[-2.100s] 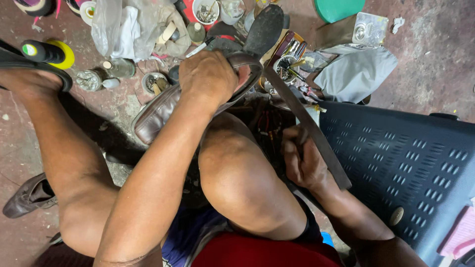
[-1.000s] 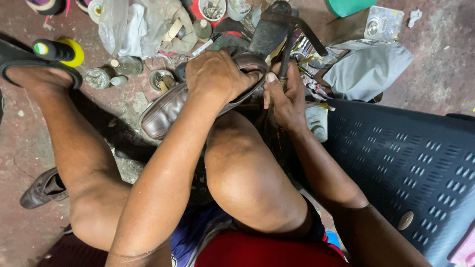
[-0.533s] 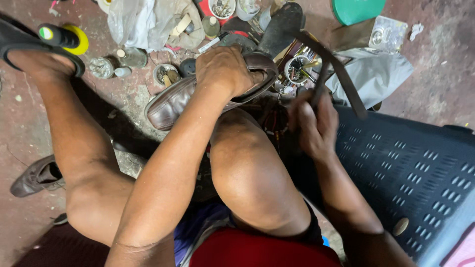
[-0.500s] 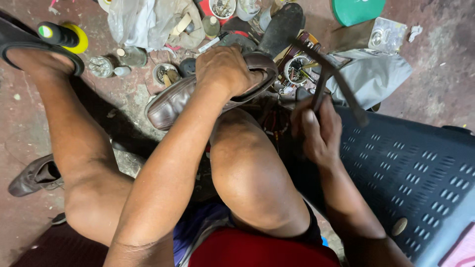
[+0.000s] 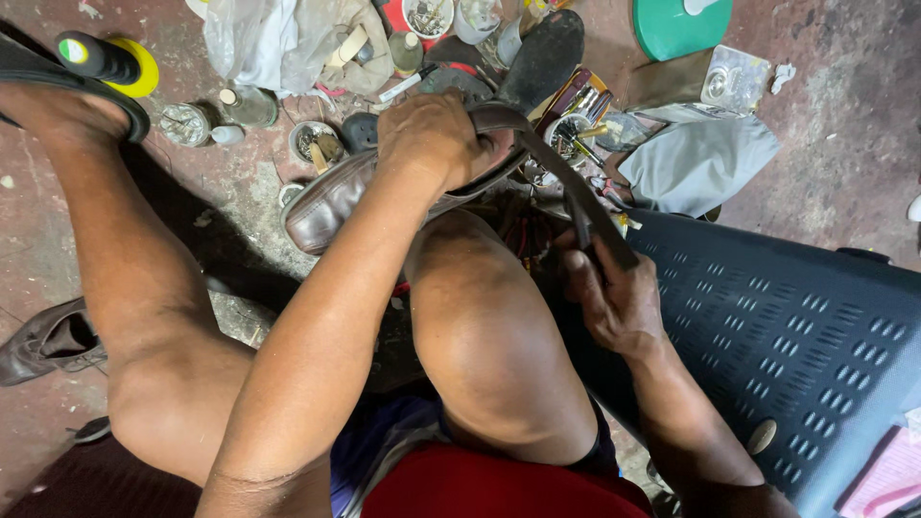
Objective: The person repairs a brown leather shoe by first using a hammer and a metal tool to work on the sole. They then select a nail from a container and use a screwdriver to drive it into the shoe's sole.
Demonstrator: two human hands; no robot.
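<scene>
left hand [image 5: 436, 139] clamps the shoe [image 5: 331, 197] toe-left on the knee, right hand [image 5: 614, 302] fingers wrapped round a dark tool [image 5: 595, 206] just right

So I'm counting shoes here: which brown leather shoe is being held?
The lighter brown leather shoe, gripped by the left hand over the knee; the darker one lies untouched on the floor.

A worn brown leather dress shoe [image 5: 331, 197] is lying on its side over the raised knee, toe pointing toward eight o'clock and heel end toward two o'clock, its scuffed upper facing the camera. A long, flat dark leather strap [image 5: 576, 192] is running from the shoe's heel end, arching at about one o'clock and then slanting down toward four o'clock, looking taut and smooth along its length.
</scene>
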